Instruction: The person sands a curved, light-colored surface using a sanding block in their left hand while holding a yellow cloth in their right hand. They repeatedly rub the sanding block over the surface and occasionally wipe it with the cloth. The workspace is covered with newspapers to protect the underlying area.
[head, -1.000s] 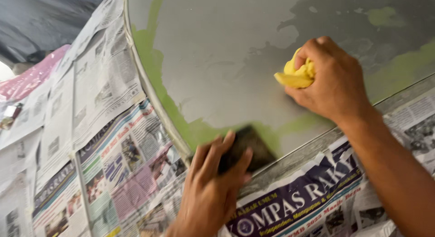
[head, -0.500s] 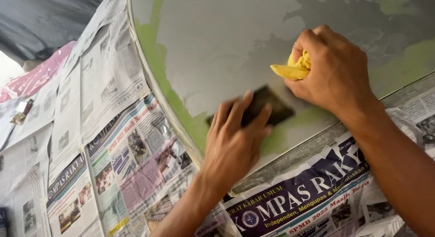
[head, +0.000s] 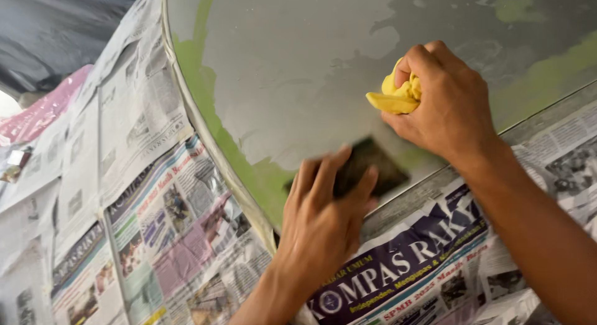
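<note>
My left hand (head: 323, 225) presses a dark rectangular sanding pad (head: 370, 166) flat against a wet grey panel (head: 298, 70) with green patches along its edge. The pad lies near the panel's lower edge and my fingers cover its left half. My right hand (head: 444, 104) rests on the panel just up and right of the pad, fingers curled around a bunched yellow cloth (head: 392, 95) that sticks out to the left of my fist.
Sheets of newspaper (head: 137, 176) are taped around the panel on the left and below. A pink sheet (head: 37, 117) and dark plastic sheeting (head: 56, 27) lie at the far left. A darker wet area spreads over the panel's upper right.
My left hand slid the pad from the panel's lower edge up and to the right, then slightly back down. My right hand with the cloth has stayed almost in place.
</note>
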